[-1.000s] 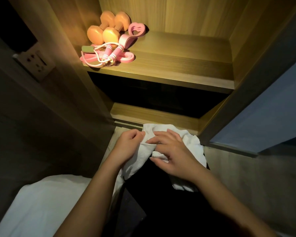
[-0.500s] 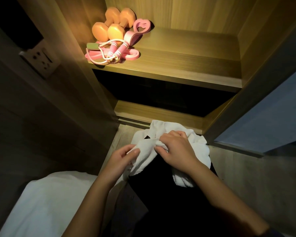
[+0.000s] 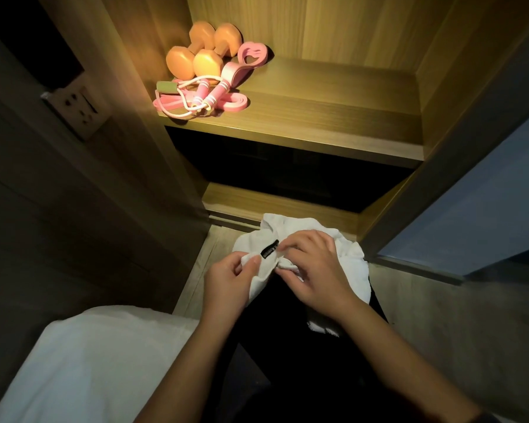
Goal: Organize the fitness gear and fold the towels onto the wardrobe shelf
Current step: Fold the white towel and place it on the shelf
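A white towel (image 3: 345, 254) with a small black label lies bunched over my dark lap. My left hand (image 3: 226, 285) pinches its near left edge. My right hand (image 3: 315, 273) pinches a fold beside the label. On the lit wardrobe shelf (image 3: 333, 123), at its left end, sit two orange dumbbells (image 3: 202, 53), a pink skipping rope (image 3: 208, 93), a flat pink band (image 3: 232, 102) and a pink heart-shaped ring (image 3: 254, 54).
White bedding (image 3: 83, 367) fills the lower left. A wall socket (image 3: 77, 108) sits on the dark panel at left. The wardrobe door (image 3: 471, 190) stands open at right. A lower shelf edge (image 3: 275, 206) lies just beyond the towel.
The towel has been bunched and turned so its black label shows. My left hand has dropped lower along the near edge. My right hand has shifted its pinch next to the label.
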The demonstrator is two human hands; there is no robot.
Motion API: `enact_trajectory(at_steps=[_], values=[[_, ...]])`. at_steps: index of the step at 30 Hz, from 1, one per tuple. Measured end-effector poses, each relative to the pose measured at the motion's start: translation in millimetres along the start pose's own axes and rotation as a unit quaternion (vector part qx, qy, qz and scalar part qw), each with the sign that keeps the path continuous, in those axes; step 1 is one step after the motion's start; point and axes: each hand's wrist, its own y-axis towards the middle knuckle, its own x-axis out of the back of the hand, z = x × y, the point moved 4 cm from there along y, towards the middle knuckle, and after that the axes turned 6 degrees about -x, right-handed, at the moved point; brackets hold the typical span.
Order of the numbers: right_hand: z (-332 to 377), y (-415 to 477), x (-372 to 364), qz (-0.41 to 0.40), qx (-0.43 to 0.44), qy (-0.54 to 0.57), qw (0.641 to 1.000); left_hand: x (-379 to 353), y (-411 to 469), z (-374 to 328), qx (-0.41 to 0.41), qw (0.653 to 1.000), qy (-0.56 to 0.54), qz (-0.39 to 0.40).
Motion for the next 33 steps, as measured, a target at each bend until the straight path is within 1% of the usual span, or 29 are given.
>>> enact_trajectory(at_steps=[3,6,8,10,13,16,17,18,22,25,28,31,33], values=[[5.9,-5.2,1.0,-0.014,0.045,-0.001,0.999,-5.7,-1.7,-1.2,0.012,1.000,0.014,0.015],[8.8,-9.4,-4.0,0.022,0.075,0.005,0.997,-5.4,1.9,-2.3,0.024,0.999,0.014,0.020],[6.8,-9.1,-7.1,0.034,0.055,-0.002,0.998,-5.5,3.7,-3.0,0.020,0.999,0.020,0.026],[4.7,-4.8,-8.5,0.034,0.013,-0.010,0.999,-6.4,3.9,-3.5,0.005,0.998,0.026,0.050],[2.5,2.1,-11.7,0.050,-0.022,-0.031,0.998,-4.6,2.8,-3.5,-0.021,0.994,0.020,0.108],[1.4,4.9,-13.3,0.054,-0.028,-0.042,0.997,1.6,3.5,-3.1,-0.019,0.983,0.019,0.184],[1.1,4.7,-14.3,0.056,-0.028,-0.045,0.997,3.4,4.8,-2.2,-0.020,0.981,0.024,0.191],[1.1,4.1,-15.3,0.059,-0.027,-0.047,0.997,5.5,6.7,-0.6,-0.018,0.983,0.026,0.181],[3.6,1.6,-16.6,0.058,-0.005,-0.039,0.998,11.9,13.0,3.9,0.012,0.997,-0.001,0.076],[4.5,1.1,-13.5,0.048,0.013,-0.024,0.998,9.3,17.6,-0.4,0.009,0.999,-0.008,0.033],[3.0,-0.5,-14.9,0.057,0.017,-0.028,0.998,5.8,21.7,-7.0,-0.005,1.000,0.015,0.015],[4.4,0.5,-17.4,0.058,0.009,-0.039,0.997,6.9,22.8,-11.8,-0.014,0.999,0.017,0.025],[4.5,1.7,-18.4,0.060,0.000,-0.048,0.997,8.8,21.2,-15.0,-0.034,0.998,0.033,0.035]])
